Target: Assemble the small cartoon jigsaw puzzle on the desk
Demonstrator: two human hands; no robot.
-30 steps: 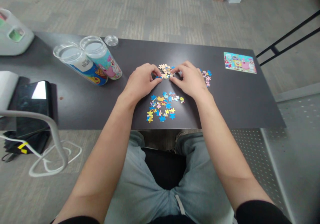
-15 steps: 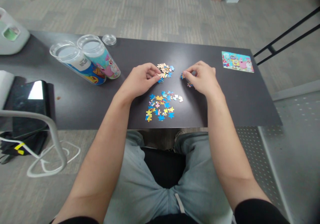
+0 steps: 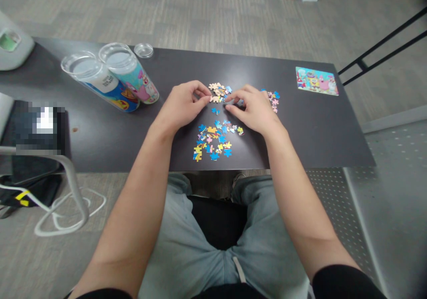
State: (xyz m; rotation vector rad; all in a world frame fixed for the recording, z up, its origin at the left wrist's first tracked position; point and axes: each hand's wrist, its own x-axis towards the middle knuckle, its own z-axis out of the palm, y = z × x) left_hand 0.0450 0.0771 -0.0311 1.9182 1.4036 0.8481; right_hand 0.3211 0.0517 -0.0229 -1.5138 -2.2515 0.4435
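Observation:
My left hand [image 3: 184, 103] is at the left side of a small pile of puzzle pieces [image 3: 218, 88], many with their tan backs up. Its thumb and forefinger pinch a tan-backed puzzle piece [image 3: 215, 99] at the pile's near edge. From the right, my right hand [image 3: 252, 108] reaches to the same pile, thumb and forefinger apart, with nothing visible between them. Small blue pieces [image 3: 215, 111] lie between the hands. Closer to me is a spread of blue, yellow and pink pieces [image 3: 213, 140]. Another group of pieces [image 3: 274, 98] is partly hidden behind my right hand.
Two clear-topped printed canisters [image 3: 115, 85] stand at the left, with a round clear lid [image 3: 143, 50] behind them. A colourful picture card [image 3: 316, 81] lies at the right of the dark table [image 3: 320, 130]. A white container [image 3: 13, 41] stands far left.
My right hand has moved left from the right-hand group to the pile, uncovering pink and blue pieces. My left hand stays almost in place. A piece in the near spread now shows its yellow-green face.

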